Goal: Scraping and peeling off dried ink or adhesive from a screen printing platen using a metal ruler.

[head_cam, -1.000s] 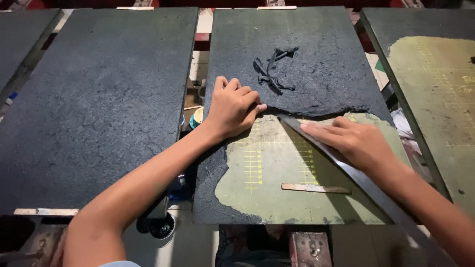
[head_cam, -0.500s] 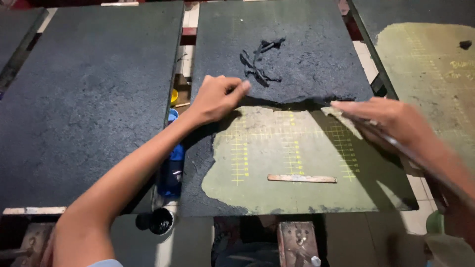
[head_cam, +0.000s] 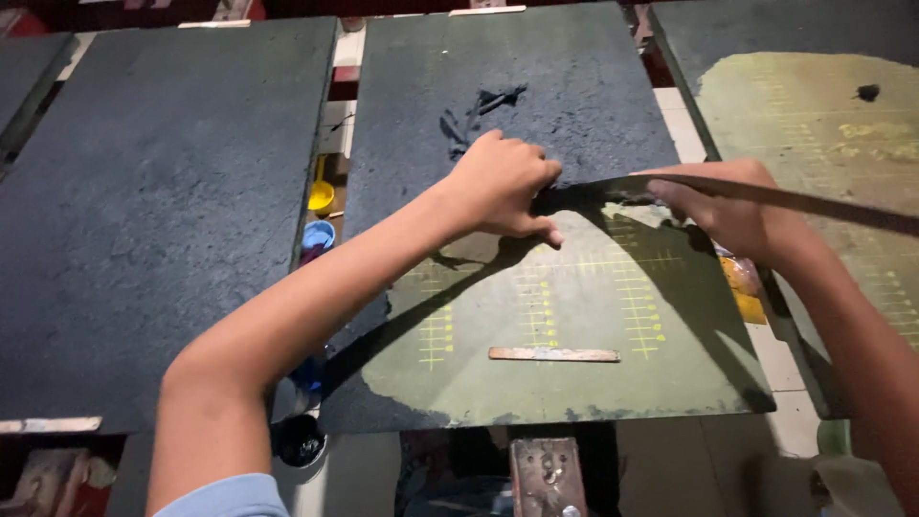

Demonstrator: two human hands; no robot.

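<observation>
A long dark scraper blade [head_cam: 814, 199] lies across the middle board [head_cam: 574, 383], along the edge where black coating meets bare green surface with yellow ruled marks. My left hand [head_cam: 503, 187] presses down on the blade's left end with curled fingers. My right hand [head_cam: 728, 206] grips the blade further right, and the blade runs on past it toward the right edge. A small pile of scraped black material [head_cam: 474, 115] sits on the coated upper part of the board. A thin wooden strip [head_cam: 553, 354] lies on the green area below.
A fully coated dark board [head_cam: 163, 211] lies to the left. A partly scraped green board [head_cam: 833, 124] is on the right. Yellow [head_cam: 321, 196] and blue [head_cam: 316, 235] cups sit in the gap between boards. A black pot [head_cam: 302, 442] and a metal clamp [head_cam: 548, 477] are below.
Both hands and the blade have shifted up the board toward the coated area. The blade now lies nearly level instead of slanting down to the right.
</observation>
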